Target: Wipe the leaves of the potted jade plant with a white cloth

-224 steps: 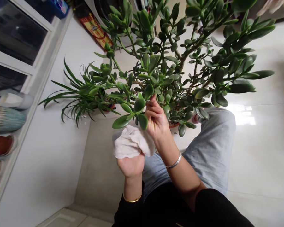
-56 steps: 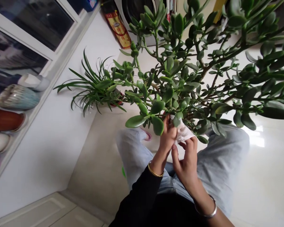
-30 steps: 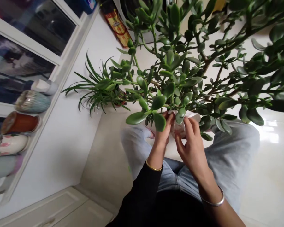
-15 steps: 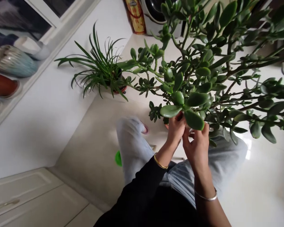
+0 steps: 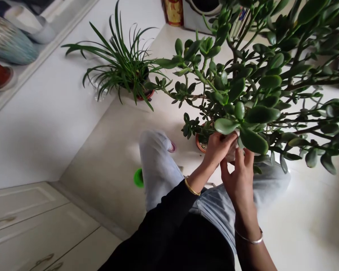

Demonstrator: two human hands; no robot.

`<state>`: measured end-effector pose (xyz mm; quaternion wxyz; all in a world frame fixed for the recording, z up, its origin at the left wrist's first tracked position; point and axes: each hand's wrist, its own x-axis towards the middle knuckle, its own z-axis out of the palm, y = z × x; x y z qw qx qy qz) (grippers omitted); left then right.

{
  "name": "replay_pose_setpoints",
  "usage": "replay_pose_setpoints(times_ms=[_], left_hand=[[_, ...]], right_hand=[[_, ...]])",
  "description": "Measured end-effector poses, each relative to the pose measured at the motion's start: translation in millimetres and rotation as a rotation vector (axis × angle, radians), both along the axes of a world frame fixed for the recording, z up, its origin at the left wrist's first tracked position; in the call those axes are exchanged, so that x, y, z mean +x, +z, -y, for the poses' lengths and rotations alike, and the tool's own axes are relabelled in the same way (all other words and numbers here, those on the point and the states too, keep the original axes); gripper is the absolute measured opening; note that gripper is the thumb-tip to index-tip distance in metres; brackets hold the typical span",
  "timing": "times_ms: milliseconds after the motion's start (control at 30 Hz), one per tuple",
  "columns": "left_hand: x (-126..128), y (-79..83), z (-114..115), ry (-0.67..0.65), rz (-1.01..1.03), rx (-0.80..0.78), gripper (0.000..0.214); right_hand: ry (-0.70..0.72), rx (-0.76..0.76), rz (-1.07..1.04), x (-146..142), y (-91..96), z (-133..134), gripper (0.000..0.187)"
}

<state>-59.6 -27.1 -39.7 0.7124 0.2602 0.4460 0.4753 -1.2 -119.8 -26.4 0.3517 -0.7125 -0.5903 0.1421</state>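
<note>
Cloth (image 5: 231,153), pale and crumpled, is held just right of the centre of the frame, under the thick, oval, glossy leaves of a large green succulent plant (image 5: 262,114). It is pinched by the left hand (image 5: 219,148); the right hand (image 5: 239,175) is raised beside it with thumb and forefinger parted, but whether anything is gripped cannot be told, since its fingertips are partly hidden. Leaf wiping is judged to be the step in hand; next, a leaf would need to be supported while the cloth is drawn gently towards its tip. The foremost big leaf (image 5: 254,141) is pointed towards the lower right, its long axis slanted from upper left. The cloth's long axis cannot be made out.
</note>
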Motion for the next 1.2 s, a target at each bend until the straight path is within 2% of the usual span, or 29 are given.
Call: replay_pose_setpoints(times_ms=[100,167,433,633,800,900,1033,1200], left_hand=[[7.0,-4.1,-0.9,0.009,-0.036,0.062,0.018],[10.2,-4.1,-0.3,0.046,0.006,0.048,0.022],[10.5,10.6,10.6,0.039,0.282,-0.132,0.030],[15.0,8.2,9.4,0.089,0.214,-0.093,0.025],[17.0,7.2,9.2,0.107,0.174,-0.140,0.016],[12.8,11.0,12.3,0.069,0.214,-0.137,0.023],[6.0,14.5,13.2,0.071,0.238,-0.105,0.027],[2.2,15.3,9.1,0.090,0.265,-0.134,0.030]], right_hand=[[0.014,-0.008,0.004,0.0,-1.4,2.7,0.052],[0.017,-0.003,0.007,1.4,-2.5,3.8,0.052],[-0.022,0.042,0.063,8.1,0.4,2.3,0.041],[-0.035,0.048,0.041,7.5,3.4,0.4,0.042],[-0.041,0.020,0.037,10.6,1.5,-2.7,0.043],[-0.044,-0.002,0.034,11.9,2.1,-6.9,0.045],[-0.036,0.015,0.042,10.9,6.1,-11.9,0.038],[-0.010,0.020,0.084,10.1,8.7,-6.1,0.033]])
